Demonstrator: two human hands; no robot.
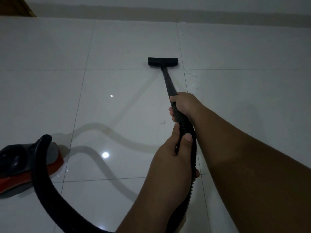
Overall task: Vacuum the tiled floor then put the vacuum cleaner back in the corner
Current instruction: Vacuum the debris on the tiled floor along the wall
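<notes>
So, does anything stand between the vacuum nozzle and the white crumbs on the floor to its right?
Nothing visible does: only bare tile separates the nozzle from the white crumbs. Wand, hose and canister lie behind it.

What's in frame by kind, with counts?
hands: 2 (left hand, right hand)
vacuum body: 1
hose: 1
wand: 1
floor nozzle: 1
Total: 6

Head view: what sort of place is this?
Probably a dim room inside a home: glossy white square floor tiles, a plain pale wall with a darker skirting band, and a red and black canister vacuum cleaner.
</notes>
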